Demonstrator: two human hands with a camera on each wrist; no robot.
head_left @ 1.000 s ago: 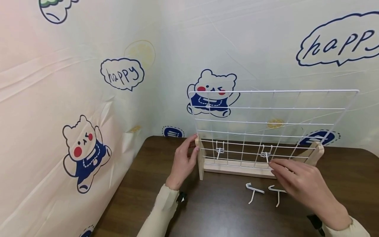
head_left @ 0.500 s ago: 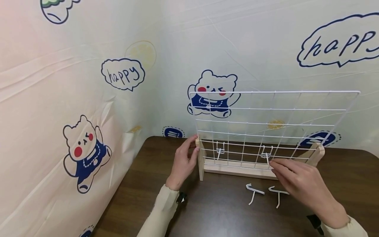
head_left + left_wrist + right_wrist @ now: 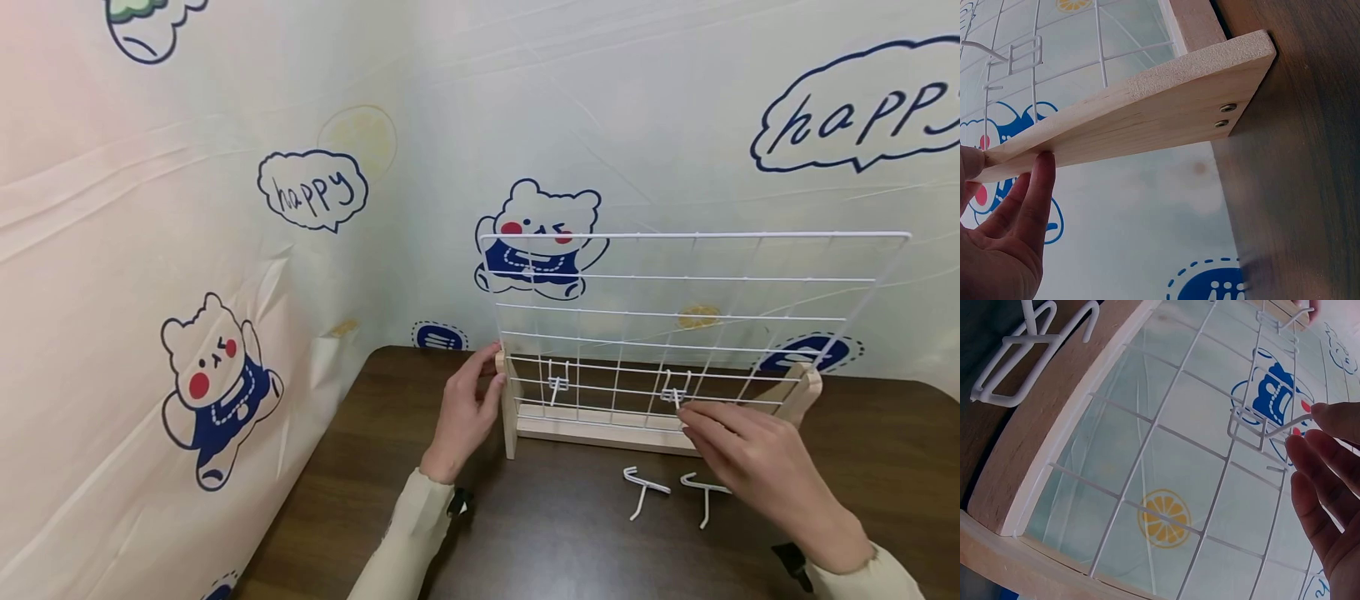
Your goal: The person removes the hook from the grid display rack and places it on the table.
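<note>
Hanging on the lower right part of the white wire grid (image 3: 697,236), a white wire hook (image 3: 674,395) lies right of centre in the head view, its prong projecting toward the person. The right hand (image 3: 765,467) grasps this prong near its tip, between thumb and fingers. A second hook (image 3: 557,383) hangs at the lower left of the same grid. The grid stands in a pale wooden frame, its base (image 3: 600,429) running along the bottom. At centre frame, the left hand (image 3: 465,408) grips the top of the left upright (image 3: 509,417), thumb and fingers on the wood; two screws (image 3: 1225,115) show in its outer face, right of centre in the left wrist view. Two loose hooks (image 3: 643,483) rest side by side at lower right of the head view, the rightmost close to the right hand, on a dark wood-grain tabletop (image 3: 570,533). Pale printed sheeting (image 3: 420,208) with bears and "happy" bubbles fills the upper frame and left side.
</note>
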